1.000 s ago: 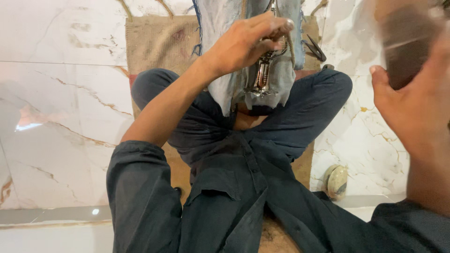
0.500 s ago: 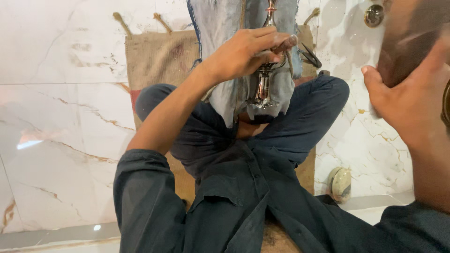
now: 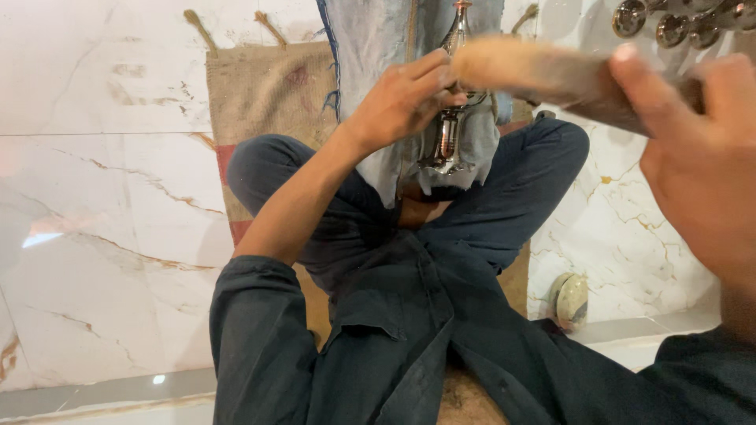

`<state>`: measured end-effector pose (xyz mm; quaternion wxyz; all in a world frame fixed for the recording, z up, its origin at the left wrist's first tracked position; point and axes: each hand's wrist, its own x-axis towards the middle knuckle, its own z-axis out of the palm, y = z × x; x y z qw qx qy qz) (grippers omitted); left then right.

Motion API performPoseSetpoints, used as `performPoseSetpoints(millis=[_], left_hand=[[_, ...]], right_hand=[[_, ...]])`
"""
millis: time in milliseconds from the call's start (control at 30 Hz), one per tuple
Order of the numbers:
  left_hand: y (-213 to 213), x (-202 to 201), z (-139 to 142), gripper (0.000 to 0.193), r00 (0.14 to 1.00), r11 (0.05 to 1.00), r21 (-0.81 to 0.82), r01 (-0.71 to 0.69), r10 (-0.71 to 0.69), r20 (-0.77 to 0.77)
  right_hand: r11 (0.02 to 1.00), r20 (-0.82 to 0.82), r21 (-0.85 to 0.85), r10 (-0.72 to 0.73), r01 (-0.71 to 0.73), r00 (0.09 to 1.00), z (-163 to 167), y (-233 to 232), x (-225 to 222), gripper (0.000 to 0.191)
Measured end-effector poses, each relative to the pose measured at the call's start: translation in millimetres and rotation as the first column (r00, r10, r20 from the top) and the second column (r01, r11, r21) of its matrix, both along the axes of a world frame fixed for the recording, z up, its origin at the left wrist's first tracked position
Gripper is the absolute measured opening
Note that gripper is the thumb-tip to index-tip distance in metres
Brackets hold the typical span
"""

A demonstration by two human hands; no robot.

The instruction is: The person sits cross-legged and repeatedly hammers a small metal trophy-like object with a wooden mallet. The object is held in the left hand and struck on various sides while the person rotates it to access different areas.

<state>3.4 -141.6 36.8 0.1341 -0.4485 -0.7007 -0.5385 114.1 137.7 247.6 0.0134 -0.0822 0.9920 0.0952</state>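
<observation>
I sit cross-legged on a burlap mat (image 3: 260, 86). My left hand (image 3: 402, 98) grips a shiny metal ornate piece (image 3: 449, 134) that stands upright on a grey-blue cloth (image 3: 378, 39) over my lap. My right hand (image 3: 701, 149) is close to the camera and holds a blurred brown wooden tool (image 3: 543, 75), whose far end reaches the top of the metal piece beside my left fingers.
White marble floor (image 3: 102, 181) with gold veins surrounds the mat. Several round shiny metal parts (image 3: 661, 20) lie at the top right. A small round dish (image 3: 571, 299) sits on the floor by my right knee.
The right hand has swung the wooden tool down and leftward from the upper right onto the metal piece. The left hand keeps its grip. The view has shifted slightly.
</observation>
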Motion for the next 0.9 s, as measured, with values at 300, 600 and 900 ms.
performPoseSetpoints(millis=[300,600,900], left_hand=[[-7.4,-10.6,6.2,0.035,0.969,0.975,0.186,0.122,-0.157,0.189],[-12.6,-26.2,4.6,0.036,0.98,0.978,0.063,0.198,-0.199,-0.004],[-14.4,-10.3,-9.7,0.035,0.994,0.994,0.113,0.0,-0.012,0.106]], right_hand=[[0.984,-0.228,-0.056,0.154,-0.171,0.961,-26.1,32.3,21.7,0.048],[0.971,-0.148,0.161,0.2,-0.176,0.968,-20.3,29.2,9.8,0.06],[0.969,-0.111,-0.051,0.236,-0.243,0.965,16.0,-41.7,-19.9,0.062]])
